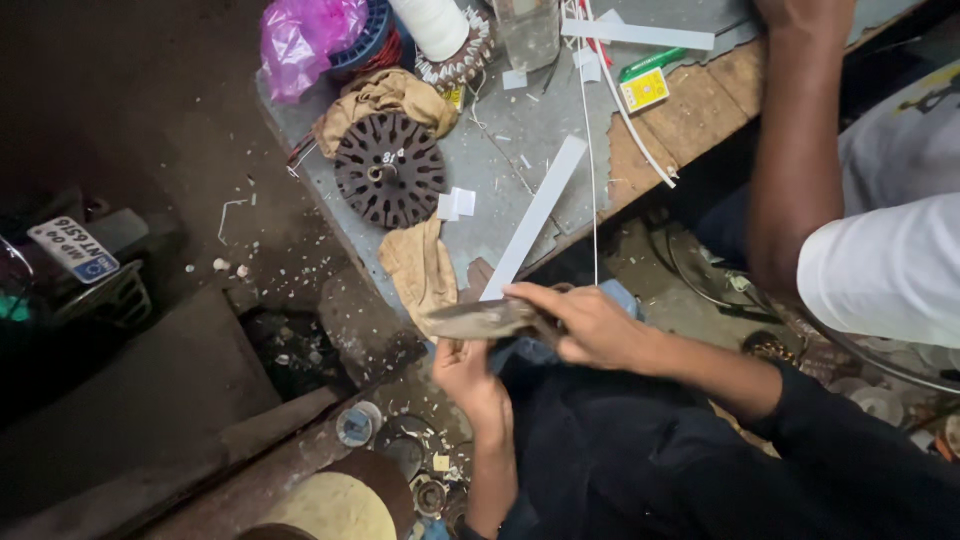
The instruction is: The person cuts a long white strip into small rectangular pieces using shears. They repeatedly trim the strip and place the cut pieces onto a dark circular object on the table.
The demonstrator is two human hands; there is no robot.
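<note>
My right hand (pixel 592 325) grips a large dull metal tool, seemingly shears (pixel 480 319), blurred, just off the near edge of a grey-topped workbench (pixel 500 150). The blades sit at the lower end of a long white strip (pixel 537 212) that lies slanted across the bench. My left hand (pixel 466 372) is right below the blades with its fingers curled up against them. What it pinches is hidden. Both my forearms are in dark sleeves.
A dark slotted metal disc (pixel 388 170) lies on the bench between tan rags (pixel 420 268). Behind it are a pink plastic bag (pixel 305 38), a white spool (pixel 435 25) and another white strip (pixel 640 35). Another person's arm (pixel 795 150) reaches over the right side. Scraps litter the dark floor.
</note>
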